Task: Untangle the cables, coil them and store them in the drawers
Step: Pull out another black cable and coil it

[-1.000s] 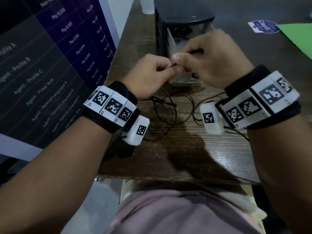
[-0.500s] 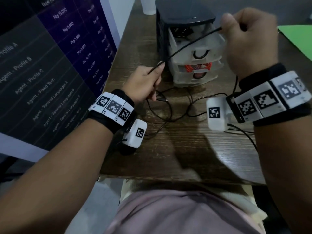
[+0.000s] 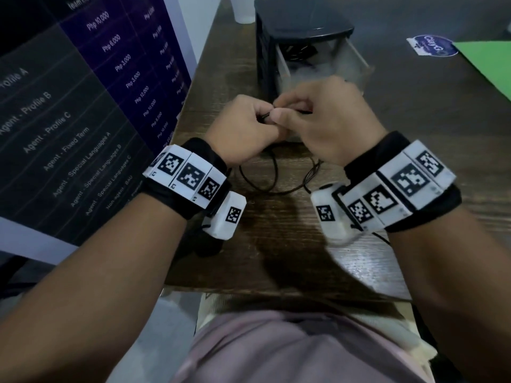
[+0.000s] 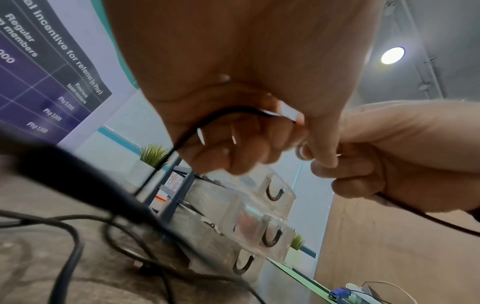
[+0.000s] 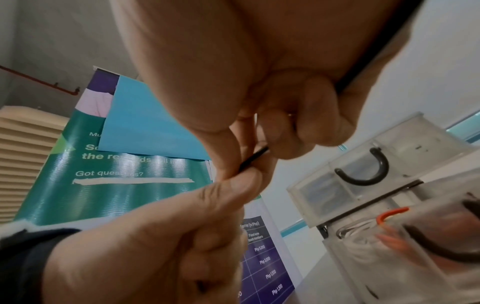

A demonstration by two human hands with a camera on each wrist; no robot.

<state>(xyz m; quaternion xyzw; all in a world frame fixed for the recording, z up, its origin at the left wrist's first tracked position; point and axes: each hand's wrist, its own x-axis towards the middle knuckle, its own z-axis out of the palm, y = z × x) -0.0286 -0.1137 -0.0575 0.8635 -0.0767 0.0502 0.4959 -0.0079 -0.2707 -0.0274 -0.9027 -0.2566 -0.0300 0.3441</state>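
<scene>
Both hands, left hand (image 3: 243, 128) and right hand (image 3: 331, 123), pinch the black cable (image 5: 253, 159) in their fingers; the slack on the table (image 3: 276, 230) may snag and re-knot while coiling.

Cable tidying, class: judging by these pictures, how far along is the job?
Done: an orange cable lies in a lower drawer. In hand: left hand and right hand pinch one black cable. Left: its slack sprawls on the table; the open top drawer waits.
</scene>
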